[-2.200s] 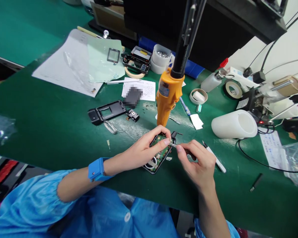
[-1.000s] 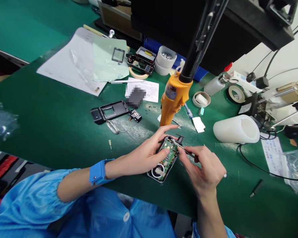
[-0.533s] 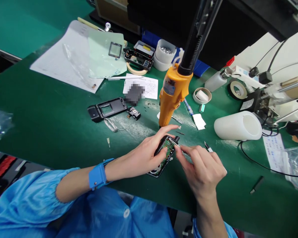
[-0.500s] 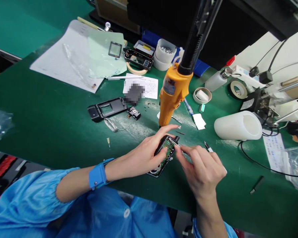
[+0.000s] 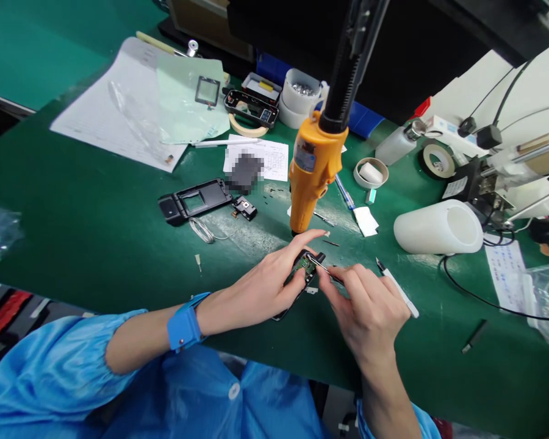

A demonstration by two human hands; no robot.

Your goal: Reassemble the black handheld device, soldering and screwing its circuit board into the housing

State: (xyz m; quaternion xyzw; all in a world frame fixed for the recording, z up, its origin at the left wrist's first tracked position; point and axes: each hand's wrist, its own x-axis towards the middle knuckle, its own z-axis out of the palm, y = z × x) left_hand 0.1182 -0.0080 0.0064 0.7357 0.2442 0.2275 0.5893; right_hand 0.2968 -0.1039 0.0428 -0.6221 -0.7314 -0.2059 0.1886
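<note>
My left hand [image 5: 260, 283] is wrapped round a small black handheld device [image 5: 307, 264], its thumb across the face and its index finger stretched out beyond the top edge. The device's housing is off on the upper side, so a green circuit board shows, partly hidden by my fingers. In my right hand [image 5: 368, 302] thin metal tweezers [image 5: 330, 275] are pinched, their tips at the upper end of the board. A small whitish piece [image 5: 312, 291] lies beside the device, below the tweezers.
An orange electric screwdriver [image 5: 313, 174] hangs just beyond my left hand. Left of it lie a black housing [image 5: 201, 200] and a small black module [image 5: 244, 208]. To the right are a white-handled craft knife [image 5: 400, 292] and a white cylinder [image 5: 423, 227].
The device has tilted, and less of its board shows. My right hand has shifted slightly left, with the tweezers' tips further over the board, uncovering more of the craft knife.
</note>
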